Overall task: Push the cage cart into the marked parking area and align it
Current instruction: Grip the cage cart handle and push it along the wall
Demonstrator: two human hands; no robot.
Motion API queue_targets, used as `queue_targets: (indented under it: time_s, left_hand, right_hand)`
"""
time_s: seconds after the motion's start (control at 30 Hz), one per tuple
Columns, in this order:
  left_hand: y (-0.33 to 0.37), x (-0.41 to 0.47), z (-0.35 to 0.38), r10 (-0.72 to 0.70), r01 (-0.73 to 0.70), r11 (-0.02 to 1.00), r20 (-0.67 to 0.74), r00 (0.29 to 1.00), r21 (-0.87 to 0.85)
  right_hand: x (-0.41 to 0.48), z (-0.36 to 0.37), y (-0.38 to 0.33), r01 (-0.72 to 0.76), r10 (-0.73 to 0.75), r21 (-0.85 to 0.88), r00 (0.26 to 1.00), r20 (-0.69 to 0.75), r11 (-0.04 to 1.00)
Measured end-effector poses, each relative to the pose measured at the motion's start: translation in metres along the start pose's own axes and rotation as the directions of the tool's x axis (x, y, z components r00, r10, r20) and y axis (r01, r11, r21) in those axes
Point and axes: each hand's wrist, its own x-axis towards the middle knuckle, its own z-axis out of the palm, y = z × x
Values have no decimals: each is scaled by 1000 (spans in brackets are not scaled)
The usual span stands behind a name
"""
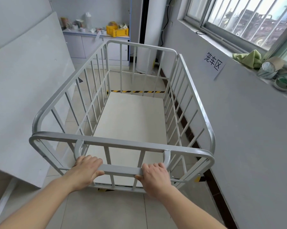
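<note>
A white board [20, 90] leans at the left, and beyond it a far counter [83, 33] holds tape rolls and a yellow crate [117, 31] whose printing is too small to read. The only legible writing is a paper sign [213, 62] on the right wall [248, 129], printed 笼车区. The cart [123, 113], a grey cage of vertical bars around a pale deck, stands on the tiled floor [106, 210] just beside that wall, below the sign, its long axis running near to far and its far end pointing toward the counter. A yellow-black tape line [136, 91] crosses the floor at the deck's far edge, seen through the bars; short bits of the same tape show under the near end and by the near right corner. The left hand [85, 171] wraps the left part of the handle [121, 170], fingers over the top and thumb beneath, forearm reaching in from the lower left. The right hand [154, 176] clasps the handle's right part the same way, knuckles up, forearm coming from the lower right. On the sill [238, 52] at far right lie a green cloth [248, 58] and tape rolls.
</note>
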Motion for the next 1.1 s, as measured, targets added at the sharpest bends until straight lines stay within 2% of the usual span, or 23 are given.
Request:
queue_targets:
  time_s: [0.37, 0.43, 0.8, 1.1]
  left_hand:
    - [10, 47, -15, -31, 32, 999, 42, 999, -21]
    - [18, 60, -15, -32, 34, 999, 45, 998, -39]
    - [71, 131, -14, -49, 52, 995, 35, 998, -87]
    - [81, 154, -18, -78, 81, 993, 41, 996, -89]
  right_hand:
    - [41, -9, 42, 12, -10, -45, 999, 51, 999]
    - [46, -11, 55, 42, -39, -64, 999, 36, 997]
    - [73, -31, 144, 13, -4, -84, 995, 99, 996]
    - [86, -36, 165, 22, -17, -56, 996, 90, 998]
